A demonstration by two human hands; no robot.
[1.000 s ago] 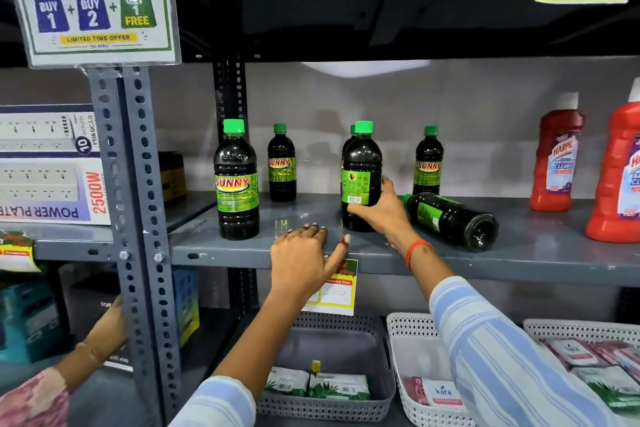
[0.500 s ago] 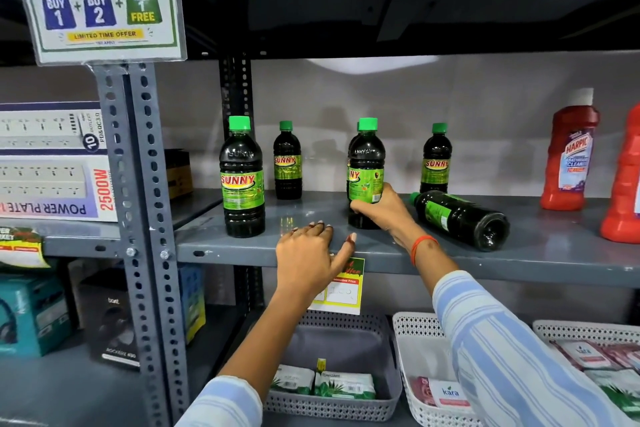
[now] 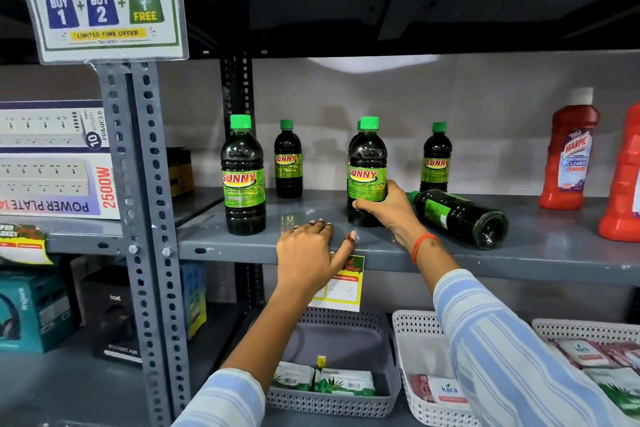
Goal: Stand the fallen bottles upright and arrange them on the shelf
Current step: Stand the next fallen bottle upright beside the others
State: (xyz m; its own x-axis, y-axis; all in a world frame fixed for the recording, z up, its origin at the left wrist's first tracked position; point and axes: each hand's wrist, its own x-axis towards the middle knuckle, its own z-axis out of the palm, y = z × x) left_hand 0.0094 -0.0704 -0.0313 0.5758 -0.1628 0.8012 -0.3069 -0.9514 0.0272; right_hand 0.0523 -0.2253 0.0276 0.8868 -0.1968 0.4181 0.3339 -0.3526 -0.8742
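Dark Sunny bottles with green caps stand on the grey shelf (image 3: 311, 215). My right hand (image 3: 389, 210) grips the lower part of an upright front bottle (image 3: 367, 163), its label facing me. Another bottle's cap shows just behind it. A fallen bottle (image 3: 460, 218) lies on its side to the right, base toward me, cap pointing back left. Upright bottles also stand at the front left (image 3: 243, 177), back left (image 3: 288, 159) and back right (image 3: 436, 158). My left hand (image 3: 311, 253) rests flat on the shelf's front edge, holding nothing.
Red Harpic bottles (image 3: 569, 152) stand at the shelf's right end. A perforated steel upright (image 3: 145, 218) borders the left, with power-strip boxes (image 3: 52, 163) beyond it. Baskets (image 3: 408, 350) of packets sit on the shelf below. An offer sign (image 3: 104, 0) hangs above.
My right hand has turned the upright front bottle so that its Sunny label now faces me. The left hand stays on the shelf edge. The fallen bottle has not moved.
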